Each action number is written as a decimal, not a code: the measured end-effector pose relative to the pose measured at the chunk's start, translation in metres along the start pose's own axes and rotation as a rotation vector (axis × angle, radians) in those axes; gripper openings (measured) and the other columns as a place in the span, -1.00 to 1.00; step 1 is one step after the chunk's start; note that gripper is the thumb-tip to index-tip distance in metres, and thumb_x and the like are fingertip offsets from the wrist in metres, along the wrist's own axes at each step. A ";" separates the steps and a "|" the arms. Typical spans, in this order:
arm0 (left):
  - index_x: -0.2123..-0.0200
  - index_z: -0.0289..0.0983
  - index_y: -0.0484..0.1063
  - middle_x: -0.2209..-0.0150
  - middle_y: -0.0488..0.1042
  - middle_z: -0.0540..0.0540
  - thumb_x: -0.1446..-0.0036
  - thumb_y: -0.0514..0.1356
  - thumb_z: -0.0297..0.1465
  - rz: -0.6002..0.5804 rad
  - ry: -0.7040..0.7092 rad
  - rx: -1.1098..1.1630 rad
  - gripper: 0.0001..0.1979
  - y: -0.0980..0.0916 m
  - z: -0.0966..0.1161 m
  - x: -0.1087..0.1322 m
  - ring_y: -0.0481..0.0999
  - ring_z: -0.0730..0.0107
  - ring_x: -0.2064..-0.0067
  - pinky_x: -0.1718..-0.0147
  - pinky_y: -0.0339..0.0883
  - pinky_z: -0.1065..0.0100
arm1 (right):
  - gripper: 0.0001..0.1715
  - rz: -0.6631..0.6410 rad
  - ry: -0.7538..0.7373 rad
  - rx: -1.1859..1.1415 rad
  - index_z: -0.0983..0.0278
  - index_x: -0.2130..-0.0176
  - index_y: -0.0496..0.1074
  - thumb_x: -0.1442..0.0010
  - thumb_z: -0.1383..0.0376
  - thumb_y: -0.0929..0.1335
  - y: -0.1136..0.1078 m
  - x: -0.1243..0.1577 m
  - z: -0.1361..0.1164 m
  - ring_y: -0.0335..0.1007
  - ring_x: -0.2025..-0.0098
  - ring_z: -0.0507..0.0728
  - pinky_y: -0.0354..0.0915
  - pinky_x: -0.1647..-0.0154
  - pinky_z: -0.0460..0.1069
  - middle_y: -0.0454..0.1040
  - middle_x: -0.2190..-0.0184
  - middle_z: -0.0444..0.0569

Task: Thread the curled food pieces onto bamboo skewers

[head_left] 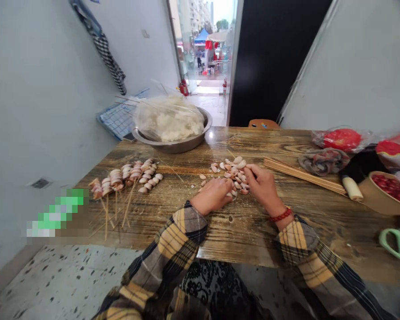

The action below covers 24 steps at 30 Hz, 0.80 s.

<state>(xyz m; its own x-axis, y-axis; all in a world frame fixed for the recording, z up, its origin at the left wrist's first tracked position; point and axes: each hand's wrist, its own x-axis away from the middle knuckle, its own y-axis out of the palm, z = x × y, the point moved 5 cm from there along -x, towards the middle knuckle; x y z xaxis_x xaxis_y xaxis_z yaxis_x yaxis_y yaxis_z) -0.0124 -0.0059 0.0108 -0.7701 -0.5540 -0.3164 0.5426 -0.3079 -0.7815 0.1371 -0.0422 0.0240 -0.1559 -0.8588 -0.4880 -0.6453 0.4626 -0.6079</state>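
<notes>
My left hand (214, 194) and my right hand (262, 184) meet at a small heap of pale pink and white food pieces (231, 170) on the wooden table (253, 222). Both hands have fingers curled, pinching pieces at the near edge of the heap; what exactly each grips is hidden between the fingers. My right wrist wears a red bead bracelet (281, 215). Several filled skewers (126, 178) lie fanned out to the left. A bundle of bare bamboo sticks (303, 174) lies right of the heap.
A steel bowl (173, 144) holding a plastic bag of white stuff stands at the back left. At the right are a paper bowl of red pieces (386, 193), red bags (342, 138), a cloth (323, 161) and green scissors (398, 243). An open doorway lies behind.
</notes>
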 end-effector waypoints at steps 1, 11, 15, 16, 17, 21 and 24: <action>0.32 -0.23 0.48 0.36 0.46 -0.18 0.02 0.23 -0.49 0.055 0.001 0.010 -0.86 -0.001 0.000 0.001 0.44 0.16 0.29 0.17 0.24 0.25 | -0.63 0.000 -0.005 -0.010 0.28 0.24 0.49 -0.32 0.17 0.18 0.000 0.001 0.000 0.37 0.41 0.08 0.18 0.37 -0.06 0.52 0.43 -0.04; 0.30 -0.31 0.44 0.56 0.38 0.01 -0.08 0.18 -0.36 0.305 -0.425 0.768 -0.85 -0.013 -0.033 -0.005 0.34 0.49 0.55 0.49 0.22 0.42 | -0.53 0.039 -0.022 0.068 0.24 0.22 0.52 -0.25 0.00 0.20 0.000 0.010 0.009 0.38 0.49 0.11 0.19 0.47 -0.03 0.52 0.49 -0.04; 0.25 -0.36 0.39 0.50 0.43 -0.04 -0.07 0.16 -0.51 0.515 -0.568 1.282 -0.87 -0.014 -0.048 0.002 0.35 0.58 0.56 0.57 0.15 0.50 | -0.57 0.032 -0.023 0.064 0.19 0.24 0.51 -0.24 0.00 0.21 0.002 0.012 0.008 0.37 0.51 0.15 0.20 0.49 0.02 0.52 0.49 0.00; 0.25 -0.38 0.38 0.45 0.47 -0.09 -0.08 0.15 -0.54 0.557 -0.577 1.362 -0.87 -0.015 -0.050 0.003 0.39 0.57 0.52 0.55 0.18 0.50 | -0.60 0.025 -0.030 0.056 0.17 0.24 0.51 -0.25 0.01 0.21 0.004 0.013 0.006 0.37 0.51 0.16 0.21 0.49 0.03 0.52 0.48 0.01; 0.23 -0.39 0.37 0.41 0.49 -0.13 -0.09 0.15 -0.56 0.586 -0.577 1.419 -0.86 -0.016 -0.051 0.004 0.44 0.56 0.47 0.51 0.22 0.50 | -0.62 0.011 -0.039 0.044 0.16 0.25 0.50 -0.25 0.03 0.21 0.005 0.013 0.003 0.38 0.51 0.17 0.21 0.49 0.04 0.53 0.48 0.02; 0.16 -0.39 0.34 0.28 0.53 -0.19 -0.08 0.19 -0.58 0.594 -0.528 1.506 -0.78 -0.022 -0.051 0.001 0.52 0.49 0.33 0.26 0.36 0.43 | -0.64 -0.069 -0.063 -0.003 0.21 0.25 0.50 -0.28 0.12 0.19 0.012 0.012 -0.007 0.42 0.45 0.18 0.24 0.44 0.04 0.55 0.43 0.03; 0.20 -0.39 0.38 0.22 0.54 -0.22 0.00 0.29 -0.55 0.606 -0.477 1.538 -0.74 -0.027 -0.052 -0.001 0.55 0.43 0.25 0.11 0.37 0.35 | -0.62 -0.092 -0.079 0.005 0.25 0.22 0.50 -0.30 0.14 0.18 0.016 0.010 -0.009 0.44 0.40 0.13 0.26 0.38 -0.02 0.56 0.39 -0.02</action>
<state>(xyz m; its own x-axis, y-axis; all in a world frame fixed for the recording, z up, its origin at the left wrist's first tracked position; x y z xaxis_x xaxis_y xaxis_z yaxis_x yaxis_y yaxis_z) -0.0433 0.0433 0.0045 -0.3448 -0.9374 0.0494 0.7134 -0.2275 0.6627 0.1188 -0.0451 0.0154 -0.0366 -0.8780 -0.4772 -0.6505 0.3834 -0.6556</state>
